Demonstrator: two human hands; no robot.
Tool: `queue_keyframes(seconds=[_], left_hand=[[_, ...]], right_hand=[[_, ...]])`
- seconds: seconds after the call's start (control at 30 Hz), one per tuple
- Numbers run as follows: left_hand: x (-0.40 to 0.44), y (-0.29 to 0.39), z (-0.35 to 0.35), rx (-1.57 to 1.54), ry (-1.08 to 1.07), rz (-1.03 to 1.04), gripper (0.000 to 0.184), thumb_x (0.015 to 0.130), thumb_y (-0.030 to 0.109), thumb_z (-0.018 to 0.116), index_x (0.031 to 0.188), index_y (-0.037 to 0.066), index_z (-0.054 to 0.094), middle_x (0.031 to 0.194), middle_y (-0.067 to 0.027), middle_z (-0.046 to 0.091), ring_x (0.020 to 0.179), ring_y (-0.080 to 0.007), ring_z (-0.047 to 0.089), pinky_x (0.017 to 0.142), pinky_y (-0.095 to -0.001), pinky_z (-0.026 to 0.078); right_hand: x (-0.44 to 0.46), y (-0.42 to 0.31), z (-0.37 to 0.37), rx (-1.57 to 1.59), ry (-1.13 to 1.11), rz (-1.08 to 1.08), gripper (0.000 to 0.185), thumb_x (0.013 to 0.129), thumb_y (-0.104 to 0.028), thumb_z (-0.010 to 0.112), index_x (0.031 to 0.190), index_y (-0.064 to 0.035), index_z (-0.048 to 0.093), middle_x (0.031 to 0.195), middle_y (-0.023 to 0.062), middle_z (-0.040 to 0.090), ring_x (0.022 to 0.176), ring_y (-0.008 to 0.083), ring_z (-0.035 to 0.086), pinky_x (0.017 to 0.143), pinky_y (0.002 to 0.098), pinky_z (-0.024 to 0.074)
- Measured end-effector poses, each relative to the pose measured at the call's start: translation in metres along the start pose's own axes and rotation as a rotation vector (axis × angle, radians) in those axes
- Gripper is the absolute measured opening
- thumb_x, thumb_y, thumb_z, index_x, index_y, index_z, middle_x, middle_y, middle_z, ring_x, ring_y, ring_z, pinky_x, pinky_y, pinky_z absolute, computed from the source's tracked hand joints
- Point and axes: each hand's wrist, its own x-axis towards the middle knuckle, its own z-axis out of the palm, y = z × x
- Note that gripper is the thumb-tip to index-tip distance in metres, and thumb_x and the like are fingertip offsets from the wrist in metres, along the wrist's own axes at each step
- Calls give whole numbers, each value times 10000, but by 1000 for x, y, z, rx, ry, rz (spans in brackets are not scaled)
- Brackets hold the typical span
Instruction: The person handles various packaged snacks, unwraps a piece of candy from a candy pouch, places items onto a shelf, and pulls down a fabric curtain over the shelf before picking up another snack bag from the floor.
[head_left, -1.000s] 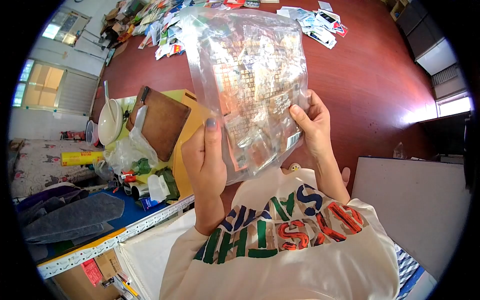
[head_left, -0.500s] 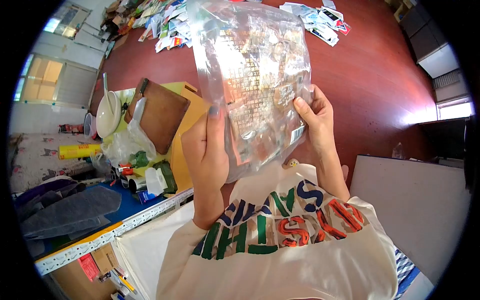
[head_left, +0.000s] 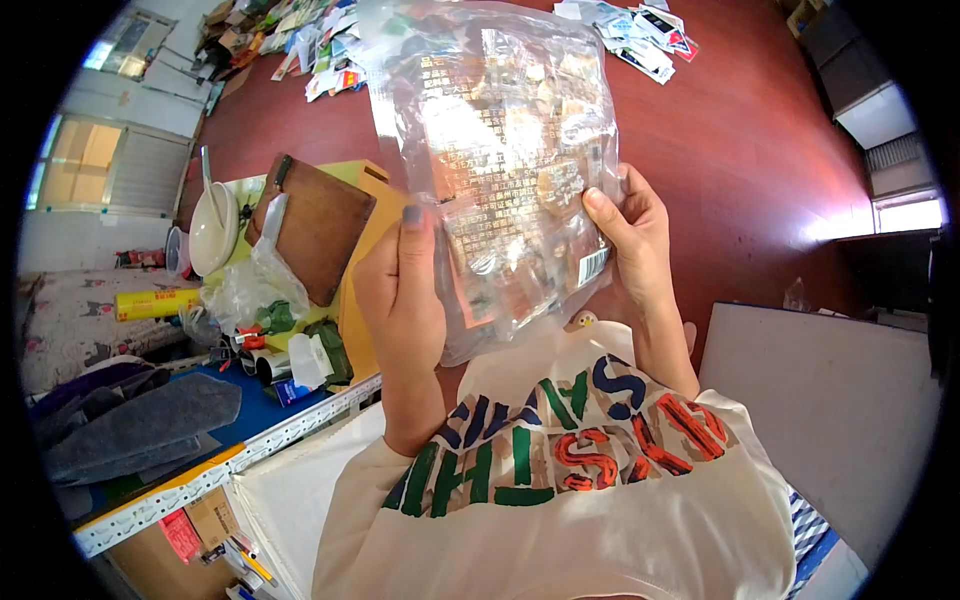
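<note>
A large clear plastic food bag point(head_left: 510, 190) with printed text and a barcode is held up in front of my chest. Smaller packets show through its shiny film, though glare hides much of them. My left hand point(head_left: 405, 290) grips the bag's left edge, thumb on the front. On the right edge, my right hand point(head_left: 635, 230) pinches the film with its thumb in front and fingers behind.
To the left, a table holds a brown cutting board point(head_left: 320, 230), a knife point(head_left: 268, 230), a white bowl point(head_left: 212, 230) and a crumpled plastic bag point(head_left: 255, 290). Paper piles point(head_left: 640, 40) lie on the red floor point(head_left: 740, 150). A grey-white panel point(head_left: 810, 400) stands at right.
The bag has shifted slightly left and tilted, so its printed text reads more clearly. My left hand has moved a little left with it; both hands keep their grip.
</note>
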Motion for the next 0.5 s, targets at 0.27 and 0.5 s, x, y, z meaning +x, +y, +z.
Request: queue_keyframes(seconds=[0.27, 0.5], left_hand=[[1, -9, -1, -42, 2, -33, 392, 968, 240, 493, 642, 30, 436, 594, 69, 310, 577, -33, 255, 499, -242, 190], [2, -10, -2, -55, -14, -8, 407, 972, 256, 487, 635, 39, 417, 599, 72, 298, 584, -33, 250, 507, -242, 186]], right_hand=[[-2, -6, 0, -57, 27, 15, 307, 830, -138, 696, 1048, 12, 540, 915, 81, 649, 770, 101, 615, 703, 244, 511], [-2, -8, 1, -50, 12, -8, 301, 827, -124, 698, 1046, 12, 544, 915, 80, 649, 781, 99, 613, 707, 244, 509]])
